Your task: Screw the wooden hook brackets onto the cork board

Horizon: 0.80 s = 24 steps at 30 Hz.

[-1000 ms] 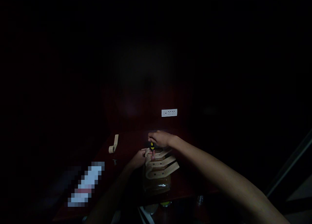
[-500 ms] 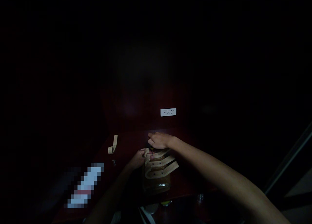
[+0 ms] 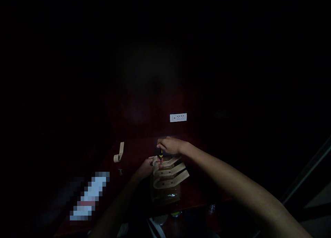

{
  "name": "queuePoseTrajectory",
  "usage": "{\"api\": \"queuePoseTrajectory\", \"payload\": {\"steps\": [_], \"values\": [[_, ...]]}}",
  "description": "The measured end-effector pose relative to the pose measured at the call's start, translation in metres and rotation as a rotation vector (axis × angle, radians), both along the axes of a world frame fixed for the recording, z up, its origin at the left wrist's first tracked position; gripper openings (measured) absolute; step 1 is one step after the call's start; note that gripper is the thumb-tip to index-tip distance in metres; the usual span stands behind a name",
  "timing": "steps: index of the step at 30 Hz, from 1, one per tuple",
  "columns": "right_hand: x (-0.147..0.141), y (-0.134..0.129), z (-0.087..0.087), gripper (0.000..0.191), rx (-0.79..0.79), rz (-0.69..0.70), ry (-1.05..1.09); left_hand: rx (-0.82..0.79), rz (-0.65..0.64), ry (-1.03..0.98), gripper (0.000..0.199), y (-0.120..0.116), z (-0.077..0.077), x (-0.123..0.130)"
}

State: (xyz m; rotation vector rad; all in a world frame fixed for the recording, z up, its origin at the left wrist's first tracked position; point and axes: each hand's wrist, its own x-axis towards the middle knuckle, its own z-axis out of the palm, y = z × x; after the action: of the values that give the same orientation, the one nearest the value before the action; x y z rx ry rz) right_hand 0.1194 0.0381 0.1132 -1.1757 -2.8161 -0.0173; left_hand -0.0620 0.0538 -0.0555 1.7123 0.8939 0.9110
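Note:
My right hand (image 3: 170, 145) is wrapped round a screwdriver (image 3: 160, 153) with a black and yellow handle. The tool points down at the farthest of three curved wooden hooks (image 3: 171, 161). My left hand (image 3: 146, 168) grips that hook near its curled end, fingertips close to the screwdriver's tip. Two more hooks lie nearer me, the middle hook (image 3: 172, 172) and the nearest hook (image 3: 172, 184), both with dark holes or screw heads. All three rest across a brown block wrapped in shiny clear tape (image 3: 165, 196). The exact contact at the screwdriver's tip is too dark to make out.
A loose wooden hook (image 3: 120, 152) lies at the left on the dark red table (image 3: 137, 148). A few small screws (image 3: 120, 171) are near it. A blurred-out bright panel (image 3: 90, 196) is at lower left. A white socket (image 3: 178, 117) is on the wall.
My right hand has tilted and lifted slightly, so the screwdriver's handle now shows beneath it. My left hand stays at the far hook. The view has shifted a little.

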Motion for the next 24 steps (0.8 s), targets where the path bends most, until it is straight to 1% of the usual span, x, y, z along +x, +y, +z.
{"api": "queuePoseTrajectory", "payload": {"steps": [5,9,13,16,19,21,24], "values": [[-0.003,0.000,-0.002,0.043,0.006,-0.077,-0.022,0.010,0.007,0.010,0.037,-0.002,0.004,0.000],[-0.007,-0.008,-0.005,0.039,-0.021,-0.104,-0.005,0.038,0.007,0.049,0.036,-0.002,0.005,0.000],[-0.008,-0.011,-0.008,0.030,-0.055,-0.066,0.040,-0.019,0.014,0.052,0.040,-0.003,0.005,-0.001],[-0.006,-0.009,-0.009,0.026,-0.030,-0.003,0.086,-0.006,0.003,0.049,0.040,-0.003,0.004,-0.001],[-0.003,-0.006,-0.011,0.022,-0.006,0.054,0.117,0.022,0.028,0.055,0.040,-0.002,0.004,-0.001],[-0.001,-0.004,-0.010,0.021,0.004,0.048,0.107,0.033,0.031,0.050,0.040,-0.003,0.005,0.000],[0.001,-0.002,-0.009,0.027,0.011,-0.011,0.059,0.036,0.010,0.042,0.039,-0.005,0.009,0.000]]}}
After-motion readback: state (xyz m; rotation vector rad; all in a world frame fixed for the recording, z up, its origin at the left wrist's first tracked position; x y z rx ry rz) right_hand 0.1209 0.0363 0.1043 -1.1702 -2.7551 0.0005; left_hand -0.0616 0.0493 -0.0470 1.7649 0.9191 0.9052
